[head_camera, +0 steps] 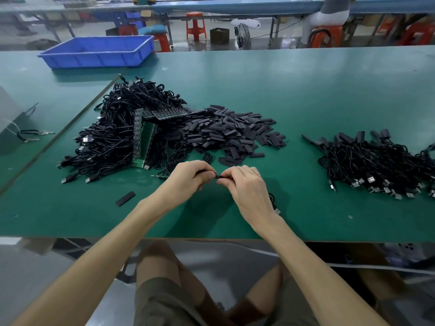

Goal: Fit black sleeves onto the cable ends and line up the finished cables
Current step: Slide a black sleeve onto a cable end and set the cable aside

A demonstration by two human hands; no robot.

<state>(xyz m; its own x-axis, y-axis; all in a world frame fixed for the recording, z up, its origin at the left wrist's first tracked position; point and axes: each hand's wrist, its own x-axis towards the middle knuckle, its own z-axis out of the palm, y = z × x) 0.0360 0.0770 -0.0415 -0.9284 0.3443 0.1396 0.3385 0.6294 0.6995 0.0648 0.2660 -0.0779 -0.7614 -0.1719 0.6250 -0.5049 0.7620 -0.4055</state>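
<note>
Forearms converge over the bench (306, 220): left hand (188, 176) and right hand (247, 184) both pinch a cable end (218, 177), lying left-to-right where they meet; finished cables (376, 165) lie farther right.

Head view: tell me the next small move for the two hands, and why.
Probably press the hands together so the sleeve slides fully onto the cable end: the left hand and right hand both pinch the black piece where their fingertips meet. Which part is the sleeve is hidden.
</note>
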